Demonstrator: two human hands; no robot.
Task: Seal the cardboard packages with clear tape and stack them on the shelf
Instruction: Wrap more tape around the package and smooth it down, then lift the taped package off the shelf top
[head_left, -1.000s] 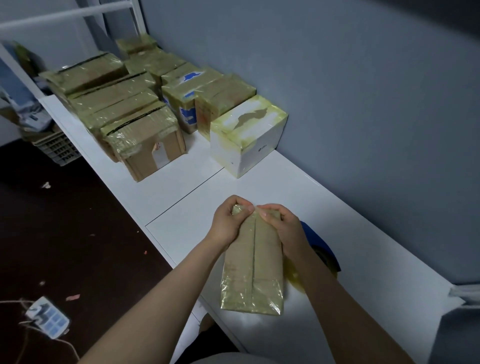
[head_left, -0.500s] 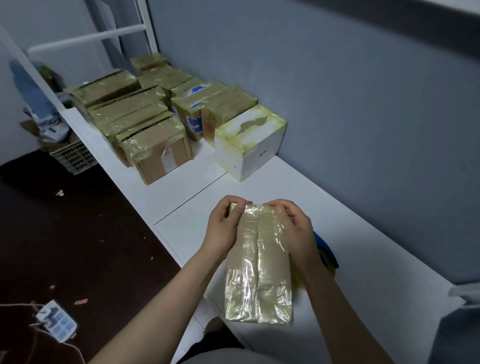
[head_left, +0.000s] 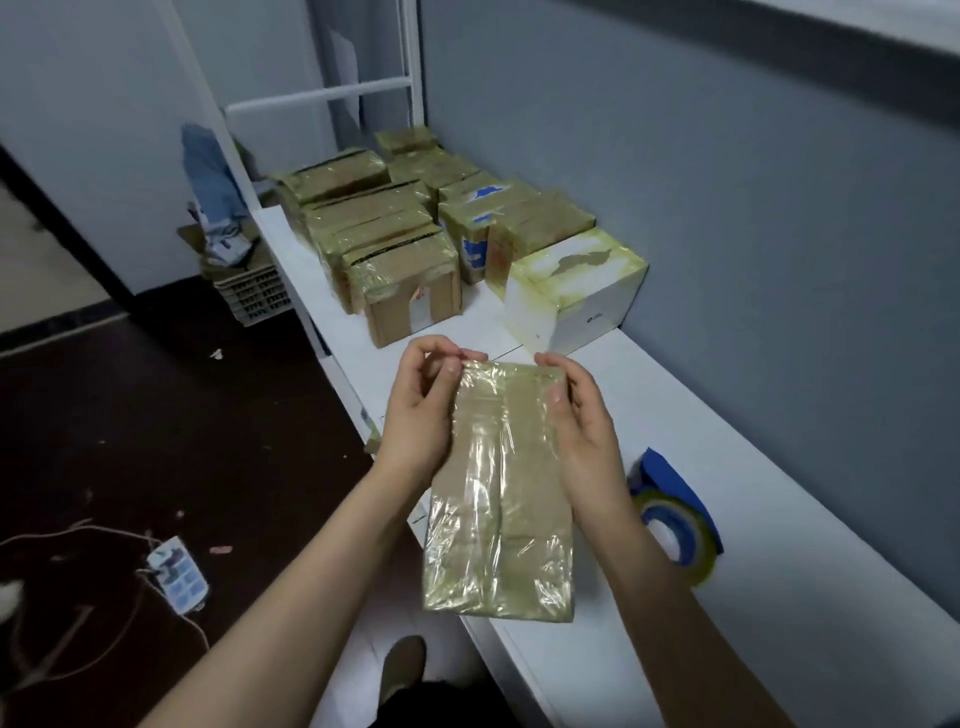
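Brown cardboard wrapped in glossy clear tape makes up the package (head_left: 501, 488), which both hands hold over the front edge of the white tabletop (head_left: 779, 519), its long side pointing away from the person and its flap seam facing up. The left hand (head_left: 421, 410) grips the far left corner, thumb lying on the top face and fingers curled over the far end. The right hand (head_left: 582, 421) grips the far right corner the same way, thumb on the top face and fingers wrapped round the side. Whether the near end of the package touches the tabletop I cannot tell. Just beside the right wrist, a roll of tape (head_left: 675, 525) in a blue holder lies on the tabletop, partly hidden by the forearm. Farther along, a white box (head_left: 571, 291) sits against the back edge, and beyond it a tight group of taped cardboard boxes (head_left: 384, 228) fills the far end of the tabletop in two rows. On the dark floor (head_left: 156, 415) to the left lie a white power strip (head_left: 176, 574) with its cable and a plastic crate (head_left: 254, 296).
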